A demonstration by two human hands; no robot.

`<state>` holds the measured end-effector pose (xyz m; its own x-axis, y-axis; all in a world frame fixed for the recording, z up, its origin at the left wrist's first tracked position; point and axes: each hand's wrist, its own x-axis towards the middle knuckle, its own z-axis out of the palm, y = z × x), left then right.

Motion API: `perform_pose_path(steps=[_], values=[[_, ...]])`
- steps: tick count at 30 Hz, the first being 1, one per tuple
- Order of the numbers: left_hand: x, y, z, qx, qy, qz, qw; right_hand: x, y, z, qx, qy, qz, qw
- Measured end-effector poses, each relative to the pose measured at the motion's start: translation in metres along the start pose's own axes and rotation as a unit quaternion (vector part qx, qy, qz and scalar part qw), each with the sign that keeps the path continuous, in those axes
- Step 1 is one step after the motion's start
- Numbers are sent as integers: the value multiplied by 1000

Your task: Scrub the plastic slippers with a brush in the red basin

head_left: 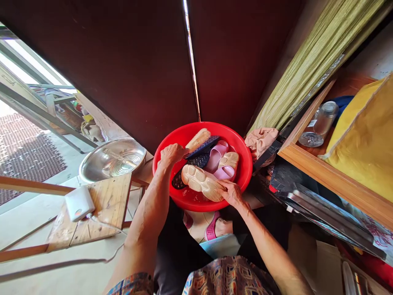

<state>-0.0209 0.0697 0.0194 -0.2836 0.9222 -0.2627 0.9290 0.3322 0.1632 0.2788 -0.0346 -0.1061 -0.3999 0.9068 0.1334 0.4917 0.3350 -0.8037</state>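
Left hand (172, 156) curls its fingers round a cream bristle brush (198, 139) at ten o'clock in a round red plastic basin (244, 172); right hand (231, 193) spreads its fingers on a cream ridged sole (201, 183) (wet, it could slip).

**Tight Around the Basin**

We have little room inside the red basin (211, 129): the beige slipper (201, 182) under our right hand (232, 193) and the pink slippers (219, 162) nearly fill it, and our left hand (172, 155) sits against the scrubbing brush (198, 140). A steel bowl (112, 159) stands just beside the rim on our left, a crumpled pink cloth (260, 143) on our right; the dark panel (147, 73) closes the far side.
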Motion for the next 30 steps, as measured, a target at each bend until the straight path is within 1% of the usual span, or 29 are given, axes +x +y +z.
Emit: perform_pose_path(steps=[4, 6, 8, 11, 13, 16, 18, 21, 23, 26, 28, 30], values=[[-4, 6, 3, 1, -40, 41, 998, -1, -8, 0, 57, -25, -44, 997], [-6, 8, 5, 12, -59, 40, 997, -4, -11, 4, 69, -33, -45, 996], [-7, 8, 5, 16, -62, 33, 997, -8, -10, 8, 60, -24, -29, 997], [-7, 5, 3, 0, -47, 27, 999, -11, -8, 13, 36, -7, 0, 999], [-7, 4, 0, -15, -28, 22, 999, -10, -7, 15, 54, 3, 8, 999], [-9, 3, -4, -31, 3, 21, 999, -3, -9, 14, 92, 13, -1, 996], [-12, 4, -7, -40, 22, 28, 999, 3, -13, 10, 76, 3, -18, 997], [-17, 6, -12, -49, 34, 32, 998, 11, -22, 1, 4, -51, -36, 998], [-19, 5, -13, -52, 38, 27, 998, 13, -30, -9, -66, -94, -28, 993], [-17, 3, -12, -61, 54, 23, 996, 14, -41, -26, -152, -160, -18, 975], [-14, 1, -10, -66, 64, 26, 995, 15, -48, -34, -174, -208, -27, 962], [-11, -1, -8, -69, 78, 31, 994, 20, -52, -35, -192, -234, -26, 953]])
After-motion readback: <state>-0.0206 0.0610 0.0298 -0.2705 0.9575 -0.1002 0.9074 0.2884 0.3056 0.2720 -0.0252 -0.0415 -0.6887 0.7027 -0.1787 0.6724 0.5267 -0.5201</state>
